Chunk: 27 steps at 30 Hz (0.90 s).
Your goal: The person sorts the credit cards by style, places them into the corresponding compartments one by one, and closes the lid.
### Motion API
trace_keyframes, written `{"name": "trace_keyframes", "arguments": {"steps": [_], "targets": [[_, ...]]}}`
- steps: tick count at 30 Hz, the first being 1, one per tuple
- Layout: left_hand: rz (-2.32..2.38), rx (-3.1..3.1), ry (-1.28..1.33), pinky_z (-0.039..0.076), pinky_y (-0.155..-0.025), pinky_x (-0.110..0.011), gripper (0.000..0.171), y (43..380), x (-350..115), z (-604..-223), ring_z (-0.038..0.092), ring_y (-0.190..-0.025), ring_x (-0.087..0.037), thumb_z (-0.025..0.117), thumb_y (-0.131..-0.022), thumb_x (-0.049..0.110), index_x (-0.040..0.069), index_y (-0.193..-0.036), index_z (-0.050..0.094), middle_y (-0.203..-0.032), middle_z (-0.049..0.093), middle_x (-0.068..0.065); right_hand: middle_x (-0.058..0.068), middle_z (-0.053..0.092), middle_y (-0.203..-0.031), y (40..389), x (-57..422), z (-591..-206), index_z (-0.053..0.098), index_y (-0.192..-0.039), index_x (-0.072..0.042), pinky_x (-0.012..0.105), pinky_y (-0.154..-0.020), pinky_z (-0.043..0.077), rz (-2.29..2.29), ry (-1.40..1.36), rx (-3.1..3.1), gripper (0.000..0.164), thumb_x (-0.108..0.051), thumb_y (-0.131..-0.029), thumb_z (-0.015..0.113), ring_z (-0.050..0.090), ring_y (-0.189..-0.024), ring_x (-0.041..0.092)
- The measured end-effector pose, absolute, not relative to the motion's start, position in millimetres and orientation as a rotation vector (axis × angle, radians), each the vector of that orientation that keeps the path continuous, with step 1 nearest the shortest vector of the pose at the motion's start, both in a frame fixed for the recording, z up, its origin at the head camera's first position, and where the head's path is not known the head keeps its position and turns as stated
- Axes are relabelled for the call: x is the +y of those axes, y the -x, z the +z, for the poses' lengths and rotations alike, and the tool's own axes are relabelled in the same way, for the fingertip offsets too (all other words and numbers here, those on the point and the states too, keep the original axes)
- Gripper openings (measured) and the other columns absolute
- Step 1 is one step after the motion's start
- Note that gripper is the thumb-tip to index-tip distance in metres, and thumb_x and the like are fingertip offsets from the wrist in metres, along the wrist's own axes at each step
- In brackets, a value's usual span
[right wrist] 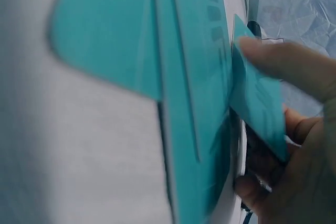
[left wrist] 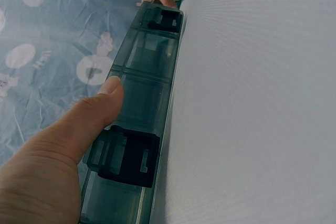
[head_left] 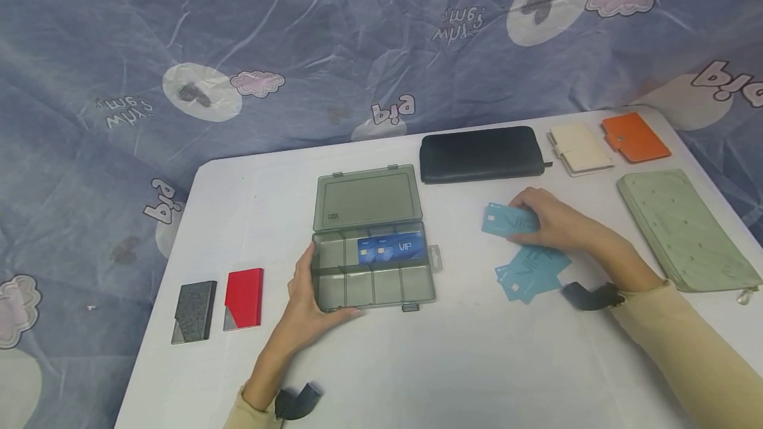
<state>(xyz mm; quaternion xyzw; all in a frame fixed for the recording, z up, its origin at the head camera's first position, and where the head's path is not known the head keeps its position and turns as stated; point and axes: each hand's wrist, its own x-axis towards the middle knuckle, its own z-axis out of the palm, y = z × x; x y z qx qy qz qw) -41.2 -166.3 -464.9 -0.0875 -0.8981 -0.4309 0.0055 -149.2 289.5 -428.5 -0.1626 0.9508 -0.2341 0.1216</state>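
Observation:
In the head view, my left hand (head_left: 305,313) grips the near left corner of a green see-through compartment box (head_left: 357,288). Its fingers lie along the left side, and in the left wrist view the thumb (left wrist: 102,100) presses the front wall near a latch (left wrist: 128,157). The box's lid (head_left: 368,198) lies folded back. Two overlapping blue VIP cards (head_left: 399,248) sit in the far row. Right of the box, my right hand (head_left: 551,220) pinches a teal VIP card (right wrist: 257,93) between thumb and fingers. Below it, several teal cards (head_left: 533,272) lie fanned out on the table.
A black wallet (head_left: 481,154), a cream card holder (head_left: 579,147) and an orange card holder (head_left: 636,138) lie along the back. A green wallet (head_left: 685,230) is at the right. Grey (head_left: 193,310) and red (head_left: 243,296) card cases lie at the left.

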Motion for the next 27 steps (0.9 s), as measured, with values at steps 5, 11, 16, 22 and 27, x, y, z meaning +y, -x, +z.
{"name": "trace_keyframes", "arguments": {"steps": [5, 11, 16, 22, 27], "targets": [[-1.347, -2.811, 0.274, 0.024, -0.095, -0.051, 0.128, 41.2, -165.9, -464.6, 0.024, -0.13, -0.023, 0.084, -0.055, 0.052, 0.018, -0.15, 0.006, -0.149, 0.022, -0.004, 0.011, 0.059, -0.107, 146.8, 289.5, -424.4, 0.046, -0.117, -0.009, 0.047, -0.085, 0.044, -0.748, 0.502, 2.727, 0.054, -0.027, -0.076, 0.076, 0.054, -0.092, 0.024], [-1.35, -2.813, 0.267, 0.024, -0.094, -0.051, 0.127, 41.2, -165.4, -464.2, 0.024, -0.13, -0.023, 0.084, -0.055, 0.053, 0.019, -0.15, 0.006, -0.149, 0.022, -0.004, 0.016, 0.055, -0.124, 144.7, 290.4, -422.9, 0.041, -0.13, -0.015, 0.055, -0.092, 0.039, -0.883, 0.619, 2.688, 0.053, -0.005, -0.084, 0.065, 0.052, -0.113, 0.036], [-1.347, -2.808, 0.282, 0.024, -0.095, -0.052, 0.127, 41.5, -165.9, -464.4, 0.025, -0.129, -0.023, 0.084, -0.055, 0.052, 0.018, -0.15, 0.006, -0.148, 0.023, -0.005, 0.015, 0.053, -0.126, 143.3, 285.7, -421.6, 0.041, -0.131, -0.016, 0.053, -0.094, 0.038, -0.877, 0.539, 2.697, 0.063, -0.021, -0.078, 0.075, 0.051, -0.112, 0.032], [-1.31, -2.806, 0.303, 0.024, -0.095, -0.055, 0.126, 42.0, -166.0, -466.3, 0.024, -0.131, -0.025, 0.084, -0.056, 0.052, 0.018, -0.15, 0.006, -0.15, 0.021, -0.006, 0.02, 0.054, -0.123, 139.5, 274.7, -412.4, 0.036, -0.133, -0.013, 0.054, -0.093, 0.04, -0.826, 0.5, 2.718, 0.075, -0.028, -0.073, 0.079, 0.054, -0.108, 0.035], [-1.297, -2.799, 0.307, 0.021, -0.096, -0.055, 0.125, 42.3, -165.3, -465.1, 0.025, -0.131, -0.026, 0.083, -0.057, 0.051, 0.017, -0.149, 0.006, -0.149, 0.021, -0.006, 0.011, 0.06, -0.109, 135.9, 254.3, -399.6, 0.04, -0.13, -0.014, 0.046, -0.085, 0.044, -0.868, 0.635, 2.71, 0.068, -0.024, -0.074, 0.078, 0.056, -0.094, 0.023]]}}
